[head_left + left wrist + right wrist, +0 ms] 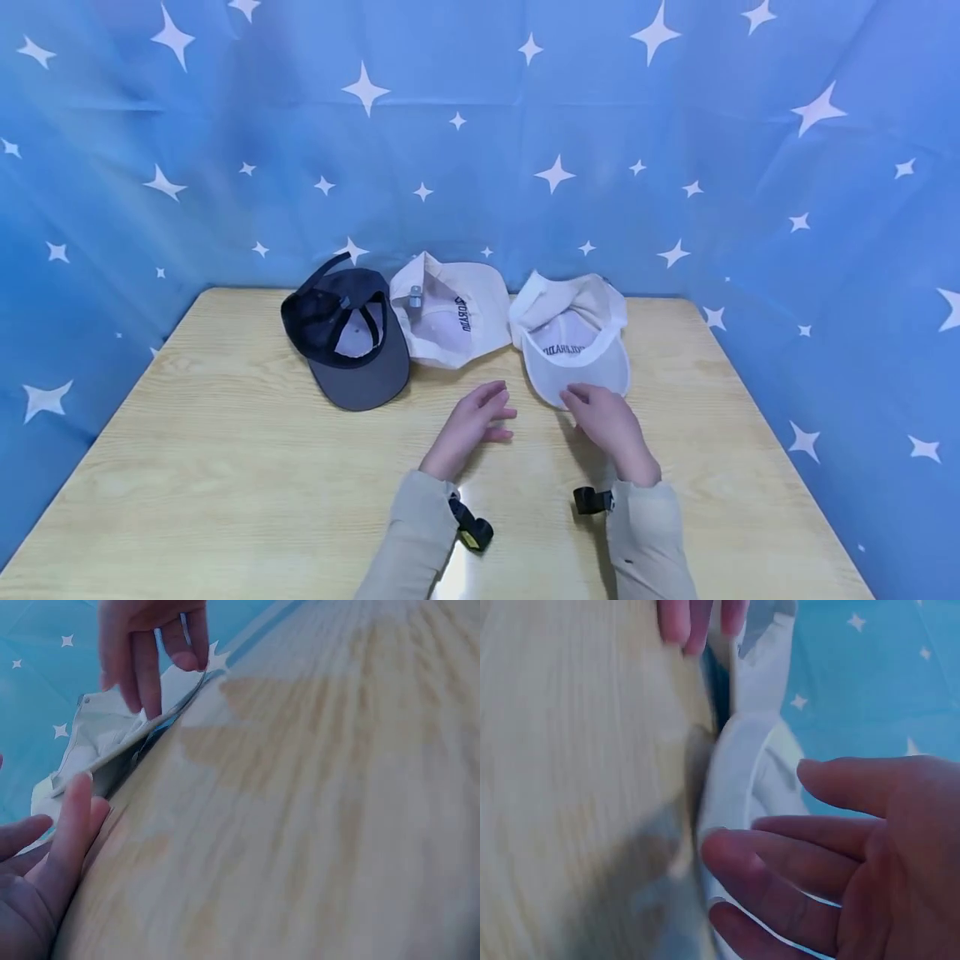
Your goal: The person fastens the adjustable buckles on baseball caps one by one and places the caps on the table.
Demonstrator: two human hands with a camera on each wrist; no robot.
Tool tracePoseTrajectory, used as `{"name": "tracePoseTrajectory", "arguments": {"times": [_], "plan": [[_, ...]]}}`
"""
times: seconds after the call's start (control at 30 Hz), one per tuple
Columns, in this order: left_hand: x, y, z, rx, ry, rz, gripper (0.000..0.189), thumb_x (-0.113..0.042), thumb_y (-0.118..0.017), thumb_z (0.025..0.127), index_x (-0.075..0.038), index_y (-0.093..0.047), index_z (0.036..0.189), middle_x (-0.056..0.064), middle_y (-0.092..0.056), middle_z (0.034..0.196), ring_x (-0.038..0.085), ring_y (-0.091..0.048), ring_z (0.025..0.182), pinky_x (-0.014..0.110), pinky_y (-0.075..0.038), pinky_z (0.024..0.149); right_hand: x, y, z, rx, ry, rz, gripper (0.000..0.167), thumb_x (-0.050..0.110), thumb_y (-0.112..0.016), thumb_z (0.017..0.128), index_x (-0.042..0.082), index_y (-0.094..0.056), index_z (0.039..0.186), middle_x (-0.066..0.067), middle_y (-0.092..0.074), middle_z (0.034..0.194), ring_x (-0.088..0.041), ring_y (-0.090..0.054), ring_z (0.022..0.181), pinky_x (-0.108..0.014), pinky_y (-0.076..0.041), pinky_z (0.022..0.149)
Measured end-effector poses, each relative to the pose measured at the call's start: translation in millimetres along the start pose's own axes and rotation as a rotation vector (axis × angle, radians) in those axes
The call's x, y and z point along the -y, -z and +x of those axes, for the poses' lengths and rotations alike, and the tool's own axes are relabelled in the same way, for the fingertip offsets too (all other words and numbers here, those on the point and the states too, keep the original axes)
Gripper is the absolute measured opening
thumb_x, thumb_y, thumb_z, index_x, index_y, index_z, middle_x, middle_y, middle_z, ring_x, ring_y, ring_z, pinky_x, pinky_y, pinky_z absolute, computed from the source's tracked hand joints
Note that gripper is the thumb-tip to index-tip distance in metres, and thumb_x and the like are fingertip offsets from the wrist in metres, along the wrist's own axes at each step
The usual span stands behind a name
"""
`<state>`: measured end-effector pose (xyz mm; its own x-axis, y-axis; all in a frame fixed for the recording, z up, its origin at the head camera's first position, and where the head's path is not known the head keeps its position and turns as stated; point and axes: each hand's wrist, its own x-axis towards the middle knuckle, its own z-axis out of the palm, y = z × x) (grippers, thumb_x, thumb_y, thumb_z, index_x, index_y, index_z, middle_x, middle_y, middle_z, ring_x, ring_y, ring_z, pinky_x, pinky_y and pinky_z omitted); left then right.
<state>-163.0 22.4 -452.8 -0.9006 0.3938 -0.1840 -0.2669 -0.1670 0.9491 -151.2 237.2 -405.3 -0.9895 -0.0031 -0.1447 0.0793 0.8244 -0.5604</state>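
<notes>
In the head view three caps lie upturned along the back of the table. My right hand (606, 423) is at the front brim of the right-hand white cap (551, 373), its fingertips overlapping the brim's edge. The right wrist view shows that hand (840, 862) with thumb and fingers apart and loosely bent, the cap's white brim (731, 769) just beyond them. My left hand (467, 423) hovers in front of the middle white cap (487, 304), fingers spread and relaxed, holding nothing. Dark lettering reads inside both white caps.
A black cap with a grey brim (362, 383) sits at the left, against the middle white one. The light wooden table (225, 483) ends at a blue curtain (465, 150) with white stars behind and at both sides. Each wrist wears a small black camera.
</notes>
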Motion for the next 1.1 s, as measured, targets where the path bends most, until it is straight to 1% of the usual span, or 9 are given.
{"name": "tracePoseTrajectory", "arguments": {"times": [0.1, 0.2, 0.27, 0.4, 0.57, 0.67, 0.77, 0.9, 1.1], "plan": [[6.5, -3.7, 5.9, 0.042, 0.006, 0.009, 0.061, -0.04, -0.051, 0.089, -0.007, -0.032, 0.137, 0.01, -0.042, 0.133, 0.026, -0.056, 0.102, 0.034, -0.051, 0.072, 5, 0, -3.8, 0.01, -0.003, -0.02, 0.033, 0.037, -0.045, 0.092, 0.012, -0.066, 0.09, -0.003, -0.062, 0.069, -0.016, -0.056, 0.054, -0.031, -0.039, 0.053], [9.4, -6.7, 9.8, 0.088, -0.011, 0.012, 0.059, -0.034, -0.05, 0.091, -0.007, -0.029, 0.138, 0.009, -0.044, 0.132, 0.027, -0.056, 0.101, 0.034, -0.051, 0.072, 7, -1, -3.1, 0.015, 0.02, -0.017, 0.038, 0.036, -0.046, 0.091, 0.009, -0.06, 0.068, -0.003, -0.059, 0.06, -0.017, -0.053, 0.053, -0.031, -0.038, 0.05], [11.9, -8.2, 11.9, 0.109, -0.014, 0.006, 0.054, -0.026, -0.051, 0.092, -0.009, -0.029, 0.138, 0.009, -0.048, 0.128, 0.029, -0.057, 0.1, 0.034, -0.051, 0.071, 7, -2, -2.2, 0.02, 0.046, 0.003, 0.038, 0.034, -0.048, 0.091, 0.009, -0.06, 0.066, -0.002, -0.061, 0.063, -0.016, -0.054, 0.056, -0.03, -0.04, 0.052], [14.3, -12.6, 14.6, 0.081, -0.017, 0.007, 0.049, -0.014, -0.052, 0.091, -0.009, -0.034, 0.136, 0.014, -0.057, 0.114, 0.029, -0.06, 0.09, 0.033, -0.052, 0.066, 3, -6, -1.3, 0.034, 0.069, 0.071, 0.032, 0.034, -0.05, 0.09, 0.012, -0.067, 0.074, 0.0, -0.065, 0.072, -0.013, -0.059, 0.065, -0.031, -0.044, 0.062], [10.7, -20.8, 13.5, -0.046, 0.019, 0.187, 0.032, -0.029, -0.053, 0.09, -0.008, -0.052, 0.114, 0.013, -0.061, 0.079, 0.021, -0.062, 0.058, 0.032, -0.052, 0.052, -2, -9, -2.3, 0.121, 0.06, 0.212, 0.026, 0.03, -0.051, 0.09, 0.013, -0.07, 0.087, 0.002, -0.067, 0.074, -0.011, -0.063, 0.07, -0.036, -0.044, 0.078], [8.6, -21.9, 11.0, -0.095, 0.037, 0.299, 0.028, -0.035, -0.053, 0.089, -0.009, -0.057, 0.099, 0.01, -0.059, 0.065, 0.018, -0.056, 0.046, 0.032, -0.05, 0.046, -2, -12, -0.6, 0.205, 0.077, 0.287, 0.026, 0.026, -0.049, 0.091, 0.009, -0.068, 0.088, -0.001, -0.067, 0.071, -0.014, -0.064, 0.069, -0.033, -0.046, 0.077], [6.9, -20.7, 8.5, -0.093, 0.033, 0.34, 0.026, -0.032, -0.051, 0.09, -0.008, -0.06, 0.095, 0.01, -0.058, 0.06, 0.017, -0.054, 0.044, 0.031, -0.049, 0.044, -3, -14, 1.5, 0.257, 0.094, 0.325, 0.025, 0.024, -0.049, 0.091, 0.007, -0.067, 0.088, -0.003, -0.067, 0.07, -0.017, -0.064, 0.066, -0.031, -0.047, 0.072], [4.8, -18.7, 8.0, -0.065, 0.024, 0.313, 0.025, -0.029, -0.051, 0.091, -0.007, -0.06, 0.097, 0.011, -0.058, 0.061, 0.017, -0.055, 0.045, 0.032, -0.05, 0.044, -5, -11, 3.6, 0.21, 0.1, 0.326, 0.025, 0.026, -0.05, 0.091, 0.008, -0.068, 0.089, -0.001, -0.067, 0.072, -0.015, -0.064, 0.068, -0.033, -0.045, 0.075], [7.3, -17.6, 7.8, -0.033, 0.044, 0.262, 0.026, -0.029, -0.052, 0.091, -0.006, -0.059, 0.099, 0.012, -0.059, 0.061, 0.019, -0.057, 0.046, 0.034, -0.05, 0.045, -19, 0, 1.0, 0.066, 0.072, 0.328, 0.035, 0.033, -0.052, 0.09, 0.008, -0.059, 0.114, -0.005, -0.067, 0.091, -0.019, -0.063, 0.085, -0.043, -0.038, 0.089]]}}
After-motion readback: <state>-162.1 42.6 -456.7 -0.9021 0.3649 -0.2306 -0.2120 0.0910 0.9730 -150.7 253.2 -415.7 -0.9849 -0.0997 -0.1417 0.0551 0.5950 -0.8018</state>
